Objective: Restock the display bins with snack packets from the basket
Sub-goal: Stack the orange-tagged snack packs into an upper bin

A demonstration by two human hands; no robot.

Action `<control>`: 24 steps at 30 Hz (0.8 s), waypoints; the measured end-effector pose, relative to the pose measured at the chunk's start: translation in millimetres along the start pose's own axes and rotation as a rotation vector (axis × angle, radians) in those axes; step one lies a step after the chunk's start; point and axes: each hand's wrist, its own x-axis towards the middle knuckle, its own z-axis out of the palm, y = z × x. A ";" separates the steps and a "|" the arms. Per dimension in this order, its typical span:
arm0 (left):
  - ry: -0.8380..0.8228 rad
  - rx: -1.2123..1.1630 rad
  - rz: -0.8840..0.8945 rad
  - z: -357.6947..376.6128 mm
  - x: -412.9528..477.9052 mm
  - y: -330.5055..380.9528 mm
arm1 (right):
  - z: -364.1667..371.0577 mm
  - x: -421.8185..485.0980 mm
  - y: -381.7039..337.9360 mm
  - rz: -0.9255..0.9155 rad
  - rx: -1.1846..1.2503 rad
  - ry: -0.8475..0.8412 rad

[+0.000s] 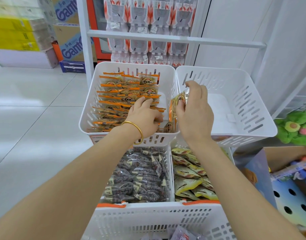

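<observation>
There are 2 hands, 4 white bins and 1 basket in view. The bins stand in 2 rows of 2, and the basket is nearest to the person, below the lower row.

The upper left bin holds many orange packets, standing in close rows; they are too many to count exactly. The upper right bin stands just beside it, wall against wall. The lower left bin is full of dark packets, and the lower right bin is full of yellow packets. In the basket, some purple packets show at the bottom edge of the view.

The left hand, with 1 gold bangle on the wrist, is inside the upper left bin. 1 finger lies straight on the rows, the other fingers curl down among the packets at the right side; if they grip something, I cannot tell.

The right hand pinches 1 packet of the orange kind between thumb and fingers. This packet hangs above the wall between the 2 upper bins.

Behind the bins stand packs of bottles.
</observation>
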 end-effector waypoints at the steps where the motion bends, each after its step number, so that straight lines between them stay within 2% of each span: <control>1: 0.004 0.000 0.002 1.0 -0.2 0.3 | 1.6 0.3 1.2 0.003 -0.003 0.003; 4: 0.054 -0.001 0.005 2.1 0.0 0.5 | 9.5 5.2 5.0 -0.007 -0.069 -0.035; 7: 0.095 -0.012 0.003 1.7 0.6 -0.8 | 21.2 12.2 5.2 -0.041 -0.227 -0.141; 12: 0.091 -0.015 0.015 4.7 1.2 -4.7 | 23.8 12.2 2.7 0.017 -0.346 -0.249; 15: 0.106 -0.010 0.036 7.2 2.1 -5.6 | 23.3 5.7 -1.2 -0.103 -0.460 -0.383; 17: 0.110 -0.005 0.036 8.2 2.3 -5.7 | 20.1 4.7 0.9 -0.162 -0.462 -0.439; 21: 0.111 0.002 0.034 9.6 2.5 -7.9 | 10.0 0.2 14.3 -0.153 -0.395 -0.384; 24: 0.111 0.000 0.028 8.4 -0.1 -5.9 | 15.6 -9.5 15.5 -0.216 -0.457 -0.510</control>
